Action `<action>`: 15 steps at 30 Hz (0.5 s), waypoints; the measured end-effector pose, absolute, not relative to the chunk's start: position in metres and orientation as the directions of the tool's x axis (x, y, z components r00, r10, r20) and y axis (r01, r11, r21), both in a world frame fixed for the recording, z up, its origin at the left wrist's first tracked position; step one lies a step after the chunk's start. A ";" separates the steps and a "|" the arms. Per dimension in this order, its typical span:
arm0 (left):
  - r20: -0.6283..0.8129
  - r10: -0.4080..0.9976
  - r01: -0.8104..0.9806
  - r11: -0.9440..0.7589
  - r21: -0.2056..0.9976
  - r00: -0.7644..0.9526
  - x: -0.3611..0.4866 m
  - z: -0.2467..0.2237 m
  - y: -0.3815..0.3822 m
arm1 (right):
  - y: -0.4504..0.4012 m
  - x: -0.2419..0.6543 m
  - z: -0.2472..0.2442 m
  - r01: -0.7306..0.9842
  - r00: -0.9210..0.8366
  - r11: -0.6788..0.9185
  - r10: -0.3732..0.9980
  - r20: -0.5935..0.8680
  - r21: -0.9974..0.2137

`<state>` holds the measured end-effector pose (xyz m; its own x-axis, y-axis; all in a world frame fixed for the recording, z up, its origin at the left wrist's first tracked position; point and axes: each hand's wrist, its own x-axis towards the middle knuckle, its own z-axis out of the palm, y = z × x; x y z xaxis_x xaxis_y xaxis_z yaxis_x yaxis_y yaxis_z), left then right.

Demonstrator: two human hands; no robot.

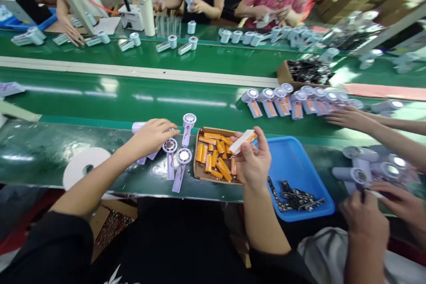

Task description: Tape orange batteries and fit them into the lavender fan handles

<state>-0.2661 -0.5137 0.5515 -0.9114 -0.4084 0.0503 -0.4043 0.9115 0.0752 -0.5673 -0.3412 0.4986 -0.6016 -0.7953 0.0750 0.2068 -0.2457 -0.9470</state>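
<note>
My right hand [254, 159] pinches an orange battery cell [251, 137] with a white strip [241, 142] along it, above a cardboard tray [196, 173] of orange cells [214, 157]. My left hand [155, 135] is stretched out, fingers lightly bent, over lilac handheld fans on the bench; whether it touches one I cannot tell. Beneath its fingertips lies a fan [170, 146] with its handle open. Two more open fans, one upper [189, 120] and one lower [184, 156], lie just right of it. A lilac fan body [138, 128] shows partly behind my left hand.
A white tape roll [78, 166] lies under my left forearm. Right of the tray, a blue bin [293, 155] holds black parts [299, 197]. A co-worker's hands [366, 213] handle fans at right; another hand [349, 117] reaches to fans on the green belt [149, 102]. People work opposite.
</note>
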 end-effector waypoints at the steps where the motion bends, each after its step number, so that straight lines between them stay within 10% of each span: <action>1: -0.009 -0.304 -0.303 0.950 0.071 -0.953 -0.305 0.546 -0.533 | -0.340 -0.566 0.501 0.208 -0.602 -0.237 -0.796 0.067 -0.949; 6: -0.166 0.052 0.003 0.959 0.283 -0.985 -0.392 0.516 -0.608 | -0.305 -0.596 0.510 0.203 -0.666 -0.178 -0.746 -0.003 -0.963; 15: 0.010 0.152 0.149 0.949 0.277 -0.988 -0.382 0.492 -0.623 | -0.311 -0.626 0.504 0.170 -0.616 -0.062 -0.785 -0.057 -0.983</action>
